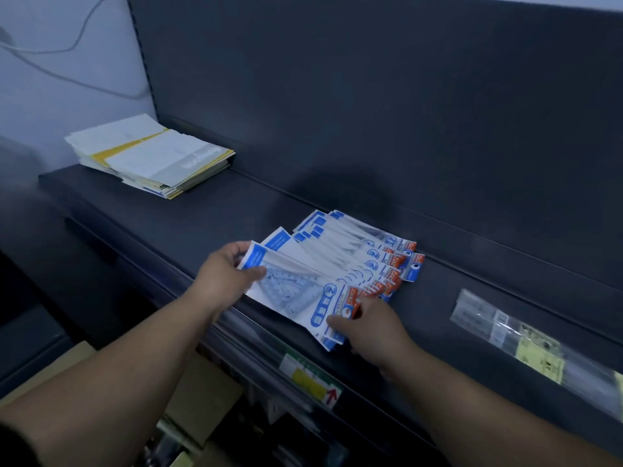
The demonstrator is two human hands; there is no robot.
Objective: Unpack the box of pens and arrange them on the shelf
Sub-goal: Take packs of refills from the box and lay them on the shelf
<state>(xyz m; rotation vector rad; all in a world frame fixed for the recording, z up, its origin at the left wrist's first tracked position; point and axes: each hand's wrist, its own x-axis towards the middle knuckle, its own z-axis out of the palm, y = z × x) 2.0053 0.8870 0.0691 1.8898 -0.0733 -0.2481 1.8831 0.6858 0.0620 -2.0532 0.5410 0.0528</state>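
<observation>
Several flat blue-and-white stationery packets (pixel 340 264) lie fanned out on the dark shelf (pixel 215 210); the nearest one shows a clear protractor and set square. My left hand (pixel 226 274) grips the left end of the front packet, thumb on top. My right hand (pixel 371 325) pinches its right end by the orange label. No pens or pen box show.
A stack of white and yellow papers (pixel 151 156) sits at the shelf's far left. Clear plastic packets with a yellow label (pixel 526 338) lie at the right. A price tag with a red arrow (pixel 313 382) hangs on the shelf's front edge. Cardboard boxes (pixel 202 392) stand below.
</observation>
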